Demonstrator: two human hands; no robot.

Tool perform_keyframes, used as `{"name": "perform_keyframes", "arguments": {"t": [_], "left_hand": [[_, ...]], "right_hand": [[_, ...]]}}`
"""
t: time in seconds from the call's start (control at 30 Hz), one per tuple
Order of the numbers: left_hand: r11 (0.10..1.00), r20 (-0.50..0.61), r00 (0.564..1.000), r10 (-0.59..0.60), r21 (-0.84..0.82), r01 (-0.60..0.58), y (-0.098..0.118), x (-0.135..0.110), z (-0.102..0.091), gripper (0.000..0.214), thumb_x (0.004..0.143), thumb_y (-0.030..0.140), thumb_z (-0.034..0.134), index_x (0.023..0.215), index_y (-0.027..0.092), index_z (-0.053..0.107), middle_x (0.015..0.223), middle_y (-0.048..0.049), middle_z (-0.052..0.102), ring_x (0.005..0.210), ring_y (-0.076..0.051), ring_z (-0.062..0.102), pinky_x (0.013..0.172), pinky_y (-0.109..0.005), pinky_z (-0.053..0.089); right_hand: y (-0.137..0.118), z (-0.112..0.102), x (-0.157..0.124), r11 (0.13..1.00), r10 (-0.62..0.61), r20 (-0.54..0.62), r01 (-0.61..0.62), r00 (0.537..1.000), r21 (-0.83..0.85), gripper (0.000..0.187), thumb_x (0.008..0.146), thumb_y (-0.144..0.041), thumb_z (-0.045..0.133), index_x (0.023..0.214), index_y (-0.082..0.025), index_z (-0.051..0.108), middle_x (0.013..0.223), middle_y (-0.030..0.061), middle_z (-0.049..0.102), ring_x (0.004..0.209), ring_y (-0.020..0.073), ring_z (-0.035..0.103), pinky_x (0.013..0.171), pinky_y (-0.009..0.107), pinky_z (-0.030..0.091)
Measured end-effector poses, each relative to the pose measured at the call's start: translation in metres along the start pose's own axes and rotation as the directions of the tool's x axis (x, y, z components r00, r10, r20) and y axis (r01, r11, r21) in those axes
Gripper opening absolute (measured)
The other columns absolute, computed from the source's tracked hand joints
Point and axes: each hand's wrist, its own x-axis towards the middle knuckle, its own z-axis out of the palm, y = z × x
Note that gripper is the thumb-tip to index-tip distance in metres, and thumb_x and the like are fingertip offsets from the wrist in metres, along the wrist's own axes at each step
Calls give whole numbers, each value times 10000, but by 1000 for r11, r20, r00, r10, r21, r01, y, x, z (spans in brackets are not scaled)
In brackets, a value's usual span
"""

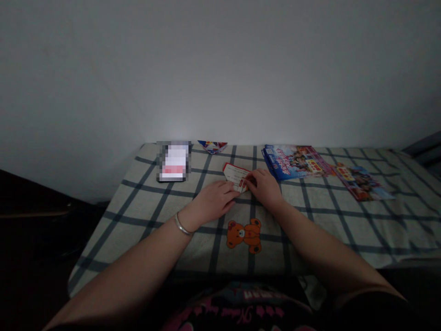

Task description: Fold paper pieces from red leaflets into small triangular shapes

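A small piece of folded paper (234,174), white with printed lines and a red edge, lies on the checked cloth in front of me. My left hand (215,200), with a silver bangle on its wrist, holds the paper's lower left side down, fingers close together. At the right side, my right hand (265,186) pinches the same paper between thumb and fingers. Both hands partly cover the paper, so its lower edge is hidden. Just below the hands, an orange bear picture (244,235) shows on the cloth.
A phone with a blurred, lit screen (174,161) lies at the back left. Beside it is a folded colourful paper triangle (212,146). Printed leaflets (292,161) lie stacked at the back right, with another leaflet (365,183) further right. A pale wall (220,73) rises behind the table.
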Motion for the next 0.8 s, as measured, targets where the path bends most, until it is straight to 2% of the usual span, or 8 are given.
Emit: {"name": "perform_keyframes", "arguments": {"t": [0.07, 0.2, 0.4, 0.47, 0.63, 0.8], "left_hand": [[1000, 10, 1000, 7, -7, -7, 0, 0, 1, 242, 915, 236, 581, 1139, 171, 646, 1145, -94, 648, 1067, -234, 602, 967, -420, 503], [1000, 9, 1000, 2, 3, -2, 0, 0, 4, 287, 920, 275, 599, 1185, 169, 632, 1285, -84, 623, 1186, -241, 558, 1025, -413, 458], [999, 68, 998, -10, 46, 7, 3, -1, 2, 352, 937, 332, 589, 1252, 176, 591, 1354, -76, 602, 1269, -240, 514, 1040, -411, 421], [999, 68, 998, -16, 48, 13, 4, 0, -1, 353, 931, 349, 603, 1238, 176, 594, 1346, -72, 608, 1261, -240, 519, 1035, -406, 420], [997, 67, 996, -54, 66, 50, 5, 1, -2, 395, 928, 360, 610, 1272, 169, 574, 1324, -83, 617, 1237, -250, 529, 1037, -405, 414], [995, 62, 997, -55, 84, 50, 3, 0, 3, 419, 934, 362, 595, 1307, 174, 558, 1344, -81, 601, 1250, -268, 511, 1044, -415, 413]], "right_hand": [[0, 1, 0, 1000, 18, -7, -18, 1000, 20, 92, 896, -261, 611, 949, -196, 648, 908, 69, 673, 906, 240, 592, 835, 367, 469], [3, 0, -1, 999, 8, 11, -8, 1000, 46, 78, 885, -269, 626, 867, -203, 664, 924, 62, 666, 890, 219, 591, 823, 348, 472], [17, -6, -8, 974, -186, 32, 180, 982, 141, 186, 825, -286, 706, 993, -206, 714, 1057, 74, 679, 1007, 230, 597, 926, 381, 465], [21, -5, -9, 962, -234, 38, 226, 971, 154, 181, 854, -275, 682, 1020, -215, 722, 1105, 76, 680, 1043, 228, 593, 953, 394, 460], [18, -1, -6, 965, -240, 5, 238, 971, 106, 169, 905, -246, 617, 1030, -242, 732, 1173, 76, 665, 1076, 233, 576, 977, 417, 463], [9, -1, -3, 974, -214, -28, 215, 976, 69, 226, 919, -244, 603, 1115, -207, 709, 1207, 85, 667, 1120, 245, 568, 996, 409, 464]]}}
